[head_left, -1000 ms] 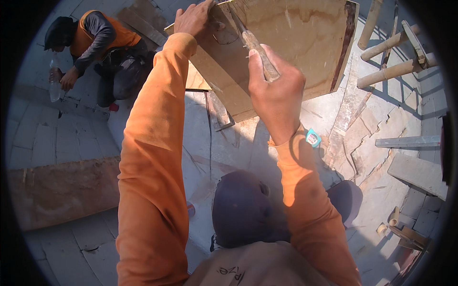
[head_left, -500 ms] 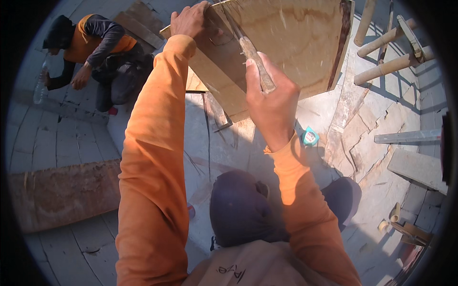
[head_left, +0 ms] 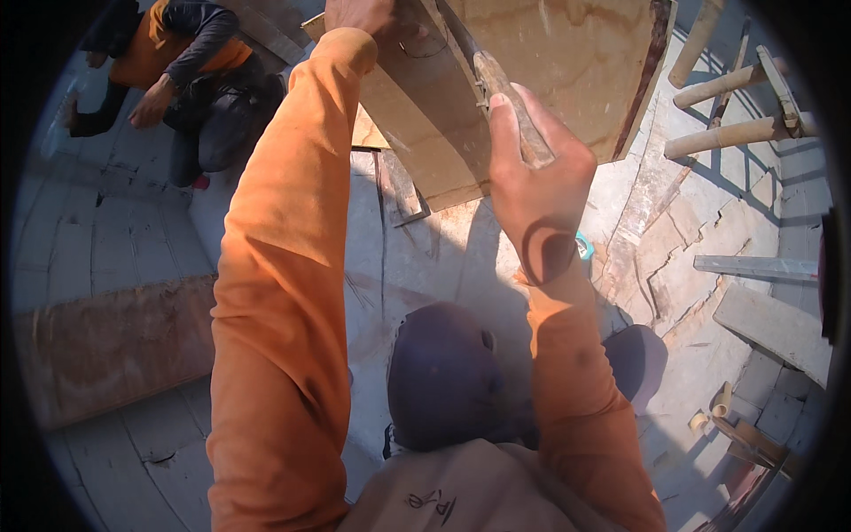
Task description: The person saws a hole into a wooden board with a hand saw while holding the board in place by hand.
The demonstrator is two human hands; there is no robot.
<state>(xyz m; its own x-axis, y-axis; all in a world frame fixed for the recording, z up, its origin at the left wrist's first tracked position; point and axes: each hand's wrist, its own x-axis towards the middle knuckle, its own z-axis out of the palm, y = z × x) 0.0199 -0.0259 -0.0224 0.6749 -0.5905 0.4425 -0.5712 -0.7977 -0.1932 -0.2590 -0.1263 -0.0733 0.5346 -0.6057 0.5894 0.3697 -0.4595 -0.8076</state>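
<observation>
My right hand is closed around the worn wooden handle of a tool with a long, narrow metal blade. The blade lies along the face of a tilted plywood board and runs past the upper edge of the view. My left hand grips the board's far left edge, its fingertips cut off by the top of the picture. A dark band of shadow crosses the board beneath my left arm. Behind my right wrist, a teal tape measure shows only in part on the floor.
At the upper left a co-worker crouches, holding a clear plastic bottle. A brown plank lies at the left. Round wooden poles, a metal bar and a grey block are at the right. The floor is cracked.
My right hand has shifted right and slightly nearer with the tool, now covering much of the tape measure. The view has tilted, so the board and my left hand sit higher.
</observation>
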